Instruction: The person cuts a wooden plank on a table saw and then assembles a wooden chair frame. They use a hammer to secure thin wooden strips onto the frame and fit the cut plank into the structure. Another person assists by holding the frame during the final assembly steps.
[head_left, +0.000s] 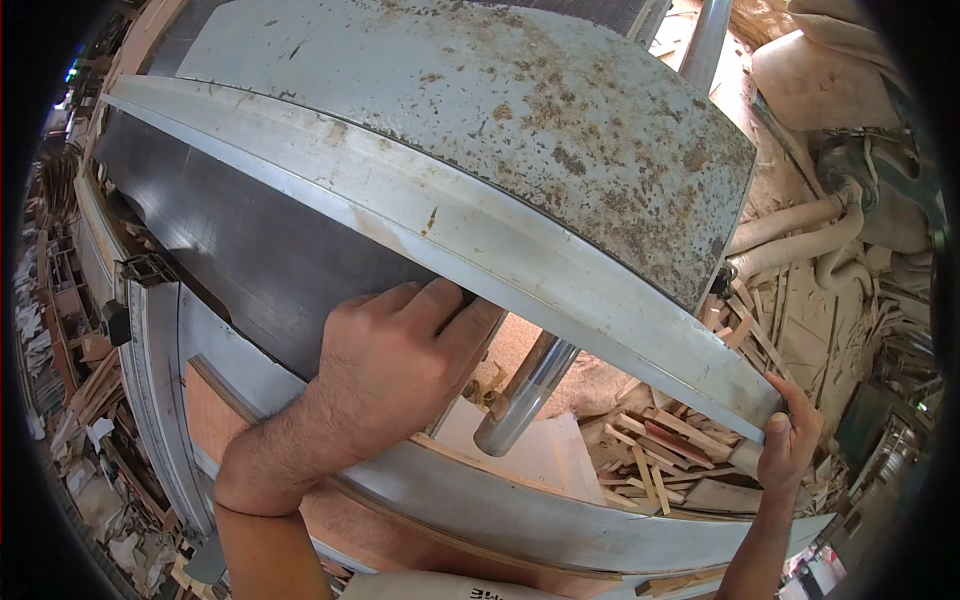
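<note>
Left hand [395,365] curled, knuckles up, over the lower edge of a long pale metal rail [450,235], fingers tucked beneath it. Right hand [790,440] clamped on the rail's far right end, thumb on top. Below, a curved steel frame [480,510] edged with reddish plywood [215,425]; between the hands, a shiny steel tube [525,395] slanting upward. Above the rail, a rust-speckled grey sheet-metal panel [500,110]. Further right, offcut wood strips [670,450] piled in sawdust beside pale flexible hoses [800,235].
</note>
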